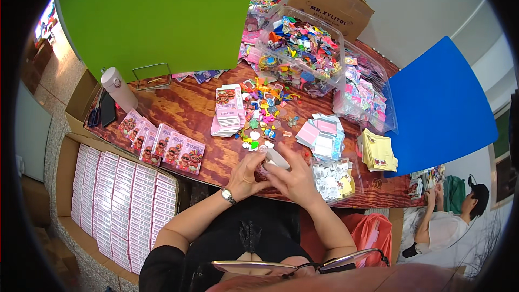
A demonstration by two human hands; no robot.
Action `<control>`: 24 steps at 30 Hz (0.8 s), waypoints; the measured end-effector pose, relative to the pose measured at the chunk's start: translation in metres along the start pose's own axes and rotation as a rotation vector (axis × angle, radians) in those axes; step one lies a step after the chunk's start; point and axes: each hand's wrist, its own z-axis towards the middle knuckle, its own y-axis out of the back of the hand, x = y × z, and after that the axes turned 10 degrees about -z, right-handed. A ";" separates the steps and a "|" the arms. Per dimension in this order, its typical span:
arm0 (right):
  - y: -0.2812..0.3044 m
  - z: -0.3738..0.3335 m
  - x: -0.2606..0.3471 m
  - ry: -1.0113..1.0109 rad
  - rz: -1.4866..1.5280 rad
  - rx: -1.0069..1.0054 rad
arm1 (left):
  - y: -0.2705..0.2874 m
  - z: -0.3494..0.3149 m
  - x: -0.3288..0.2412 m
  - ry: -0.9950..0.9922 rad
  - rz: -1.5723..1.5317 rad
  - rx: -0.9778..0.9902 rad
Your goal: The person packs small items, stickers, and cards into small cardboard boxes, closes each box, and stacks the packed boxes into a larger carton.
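At the near edge of the wooden table (194, 108), the person's two hands meet over a small white packet (277, 158). Both forearms rise from the lower edge and angle inward. The left hand (247, 176), with a wristwatch (227, 196) on its wrist, curls its fingers narrowly against the packet's lower left end; the right hand (294, 176) closes around the packet from the right, thumb and fingers pinched on it. The packet's long axis runs from upper left to lower right, its upper end pointing toward the pile of small colourful trinkets (265, 111); its lower half is hidden by the fingers, so its full shape is hard to make out. Just right of the hands stands a clear tub of small white pieces (332, 178). To the left lies a row of pink picture cards (162, 143), and below the table edge an open carton of pink and white boxes (116, 200), partly cut off by the dark rim. Farther off sit a stack of pink cards (228, 111), a white bottle (119, 89) and clear bins of bright toys (305, 48)
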 end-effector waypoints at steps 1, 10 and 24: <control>0.000 0.001 0.001 0.046 -0.044 0.039 | 0.000 -0.001 0.001 0.025 -0.012 0.012; 0.004 0.009 -0.007 0.080 0.032 0.001 | 0.003 0.003 -0.003 0.051 -0.042 -0.005; -0.029 -0.013 -0.010 0.074 0.078 -0.222 | 0.001 -0.003 0.009 0.117 -0.134 -0.051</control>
